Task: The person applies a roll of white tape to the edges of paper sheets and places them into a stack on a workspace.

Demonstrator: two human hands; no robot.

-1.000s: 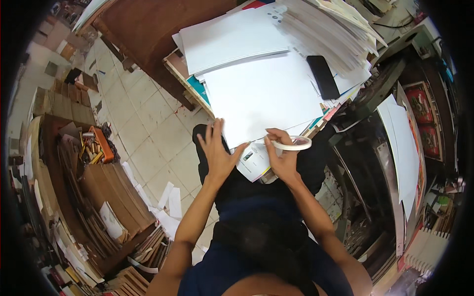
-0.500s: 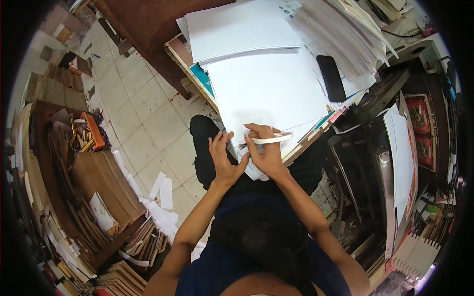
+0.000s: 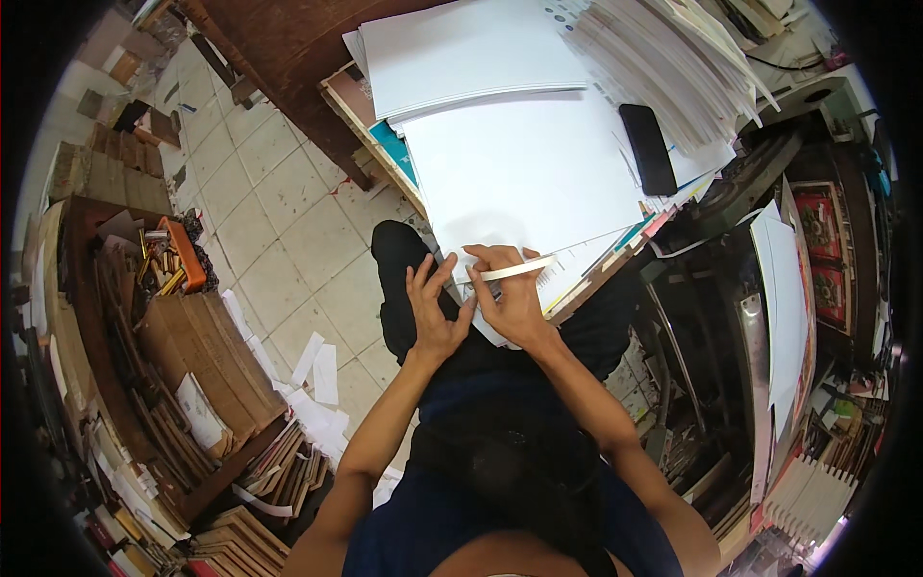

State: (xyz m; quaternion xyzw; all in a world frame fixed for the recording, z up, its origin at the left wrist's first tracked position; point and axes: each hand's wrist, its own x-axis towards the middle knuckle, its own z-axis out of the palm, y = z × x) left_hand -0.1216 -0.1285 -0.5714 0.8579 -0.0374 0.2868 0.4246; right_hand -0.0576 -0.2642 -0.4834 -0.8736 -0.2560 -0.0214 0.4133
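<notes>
My right hand [image 3: 519, 313] is closed round a thin white roll of tape [image 3: 519, 269], seen nearly edge-on across the fingers. It rests at the near edge of a stack of large white sheets [image 3: 519, 168]. Just left of it, my left hand [image 3: 436, 313] lies at the near left corner of the sheets, fingers spread and thumb pointing toward the right hand. Between the hands a small piece of white paper shows partly, the rest covered by my fingers. A black phone [image 3: 648, 150] lies on the papers to the right.
Another pile of white sheets [image 3: 471, 53] sits farther back, with a fanned paper stack [image 3: 663, 67] at the far right. On the left, a shelf holds brown boards [image 3: 207, 351] and an orange tray [image 3: 186, 254]. Paper scraps [image 3: 315, 418] litter the tiled floor. Dark machinery [image 3: 692, 327] stands at right.
My right hand has shifted slightly left and the tape roll has turned, now showing more edge-on. My left hand stays nearly in place.
</notes>
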